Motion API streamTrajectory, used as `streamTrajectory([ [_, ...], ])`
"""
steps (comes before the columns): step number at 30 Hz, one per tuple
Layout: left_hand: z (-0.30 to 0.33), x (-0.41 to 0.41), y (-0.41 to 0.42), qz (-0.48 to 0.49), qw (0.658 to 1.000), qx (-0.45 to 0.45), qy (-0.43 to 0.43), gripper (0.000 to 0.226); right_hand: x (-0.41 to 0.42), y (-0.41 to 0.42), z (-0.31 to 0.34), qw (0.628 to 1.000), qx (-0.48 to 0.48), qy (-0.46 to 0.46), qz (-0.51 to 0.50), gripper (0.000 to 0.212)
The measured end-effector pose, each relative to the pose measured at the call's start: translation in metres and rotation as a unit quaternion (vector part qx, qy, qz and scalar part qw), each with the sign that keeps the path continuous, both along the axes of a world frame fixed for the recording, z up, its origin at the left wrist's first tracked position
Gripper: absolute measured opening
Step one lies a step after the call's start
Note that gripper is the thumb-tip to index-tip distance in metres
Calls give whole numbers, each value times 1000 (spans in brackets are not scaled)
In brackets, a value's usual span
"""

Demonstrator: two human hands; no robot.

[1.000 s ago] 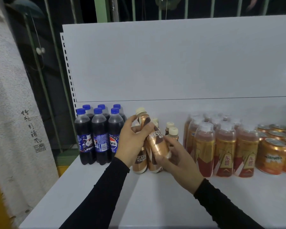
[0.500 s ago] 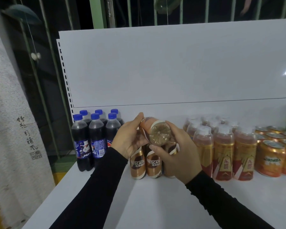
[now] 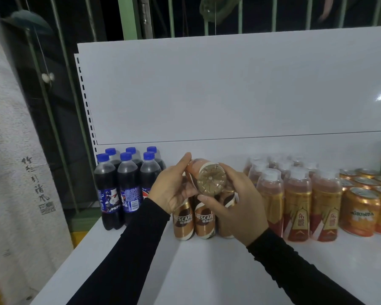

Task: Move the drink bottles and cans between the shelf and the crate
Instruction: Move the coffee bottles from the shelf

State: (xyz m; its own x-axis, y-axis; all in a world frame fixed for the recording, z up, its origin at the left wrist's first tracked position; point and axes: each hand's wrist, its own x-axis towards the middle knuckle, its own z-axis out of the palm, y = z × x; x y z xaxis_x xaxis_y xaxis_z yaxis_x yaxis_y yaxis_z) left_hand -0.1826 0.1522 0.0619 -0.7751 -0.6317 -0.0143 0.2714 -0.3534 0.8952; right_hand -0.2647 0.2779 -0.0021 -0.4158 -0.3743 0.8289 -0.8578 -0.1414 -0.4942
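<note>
you grasp the coffee bottle [image 3: 210, 180] in both hands, left hand [image 3: 171, 190] and right hand [image 3: 235, 201] curled round it, base turned towards you above the nescafe row [image 3: 194, 219] on the shelf [image 3: 207, 271], probably checking it

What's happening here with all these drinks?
A person in black sleeves is handling drinks at a white shelf. Both hands, left and right, hold one coffee bottle tipped on its side, its base facing the camera, above a few matching coffee bottles standing on the shelf. Cola bottles stand to the left; red-and-gold bottles and orange cans to the right. No crate is in view.
</note>
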Motion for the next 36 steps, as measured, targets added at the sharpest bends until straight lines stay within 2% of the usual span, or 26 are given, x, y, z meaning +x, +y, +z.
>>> streamTrajectory([
  [2, -1, -2, -4, 15, 1000, -7, 0, 30, -4, 0, -4, 1000, 13, -10, 15, 63],
  [4, -3, -3, -8, 39, 999, -33, 15, 38, -7, 2, -8, 997, 49, -38, 46, 73],
  [6, -5, -2, -10, 58, 993, -96, 21, 49, -9, 5, -11, 989, 92, -80, 85, 77],
  [9, -12, 1, -8, 56, 973, -222, 22, 48, -10, 7, -14, 956, 115, -189, 194, 71],
  [11, -16, 2, -7, 19, 964, -265, 33, 54, -14, 7, -15, 944, 135, -211, 214, 55],
  [13, -20, 3, -5, -22, 952, -304, 32, 60, -18, 7, -18, 940, 152, -217, 214, 47],
  [15, -24, 4, -3, -55, 937, -344, 28, 58, -23, 7, -23, 942, 158, -215, 205, 48],
  [20, -27, 9, 0, -35, 903, -425, 46, 34, -29, 8, -43, 951, 150, -211, 169, 57],
  [26, -38, 18, -1, -88, 876, -473, 33, 45, -35, 11, -53, 962, 172, -179, 115, 62],
  [32, -38, 19, -3, -94, 873, -479, 26, 45, -32, 14, -55, 963, 183, -166, 109, 59],
  [36, -32, 16, -3, -56, 869, -490, 37, 44, -32, 18, -52, 962, 192, -152, 116, 57],
])
